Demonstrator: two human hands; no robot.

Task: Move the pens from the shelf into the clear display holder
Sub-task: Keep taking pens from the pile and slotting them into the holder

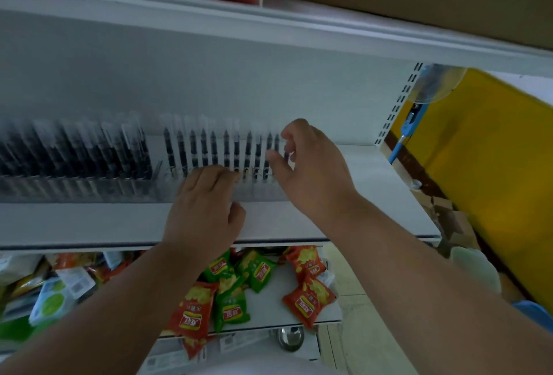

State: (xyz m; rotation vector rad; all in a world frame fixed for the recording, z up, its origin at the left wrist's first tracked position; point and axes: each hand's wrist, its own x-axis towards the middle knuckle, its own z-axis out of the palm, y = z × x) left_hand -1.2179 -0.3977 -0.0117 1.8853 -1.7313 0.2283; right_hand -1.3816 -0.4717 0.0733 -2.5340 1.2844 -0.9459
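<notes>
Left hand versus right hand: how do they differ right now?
The left hand lies lower, fingers resting on the clear display holder's front edge; the right hand is raised at the row's right end. The left pinches nothing visible; the right pinches a pen. Both reach over the shelf.

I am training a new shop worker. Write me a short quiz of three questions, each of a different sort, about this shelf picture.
1. True or false: the left hand rests on the front of the clear display holder.
2. Multiple choice: the right hand is at which end of the spaced row of pens? A) left end B) middle C) right end
3. Fill in: the snack packets on the shelf below are red and ____.

Key: 1 true; 2 C; 3 green.
</notes>
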